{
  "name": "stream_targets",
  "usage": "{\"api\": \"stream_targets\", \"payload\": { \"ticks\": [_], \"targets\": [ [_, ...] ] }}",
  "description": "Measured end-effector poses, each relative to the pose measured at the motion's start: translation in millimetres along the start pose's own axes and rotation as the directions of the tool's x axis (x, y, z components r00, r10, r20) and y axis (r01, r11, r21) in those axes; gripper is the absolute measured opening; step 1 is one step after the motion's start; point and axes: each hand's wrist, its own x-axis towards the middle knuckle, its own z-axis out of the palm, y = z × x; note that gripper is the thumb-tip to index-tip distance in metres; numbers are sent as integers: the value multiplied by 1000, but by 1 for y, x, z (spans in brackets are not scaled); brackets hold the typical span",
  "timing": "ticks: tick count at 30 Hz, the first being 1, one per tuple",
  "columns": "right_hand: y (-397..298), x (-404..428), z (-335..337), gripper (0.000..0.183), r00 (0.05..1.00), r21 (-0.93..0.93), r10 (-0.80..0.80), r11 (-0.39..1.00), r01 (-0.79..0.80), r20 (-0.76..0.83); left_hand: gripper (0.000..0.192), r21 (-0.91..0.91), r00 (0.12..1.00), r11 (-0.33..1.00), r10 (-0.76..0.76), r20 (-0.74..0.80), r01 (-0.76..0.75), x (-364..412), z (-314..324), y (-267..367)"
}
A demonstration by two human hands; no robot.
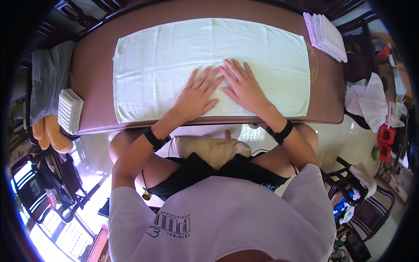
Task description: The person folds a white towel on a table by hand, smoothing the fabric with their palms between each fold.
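A white towel [170, 49] lies spread over a brown padded table [95, 62], with shallow creases across it. My left hand [198, 95] rests palm down near the towel's middle, fingers apart and pointing away from me. Just to its right, my right hand [245, 85] is also palm down on the cloth, fingers spread. The fingertips of the two hands come close together; whether they touch is hard to tell. Neither hand holds anything. Black bands circle both wrists.
Folded white towels [70, 111] are stacked at the table's left end, and folded pink and white towels [327, 37] at the far right corner. A grey cloth [50, 82] hangs at far left. A crumpled pale cloth [370, 101] is beyond the right end. A wooden chair [373, 209] stands lower right.
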Motion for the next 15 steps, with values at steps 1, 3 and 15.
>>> {"api": "stream_targets", "payload": {
  "ticks": [1, 3, 15],
  "targets": [
    [3, 2, -1, 58, 1000, -5, -1, 1000, 1, 2, 68, -5, 1000, 1000, -5, -2, 5, -1, 2, 1],
    [5, 6, -5, 56, 1000, -15, -10, 1000, 10, 9, 64, 45, 999, 998, 40, 16, -41, -2, 7, 3],
    [3, 49, 14, 50, 987, 177, -156, 973, 148, 35, 59, 24, 992, 992, 122, -15, -122, -14, 17, 11]
  ]
}}
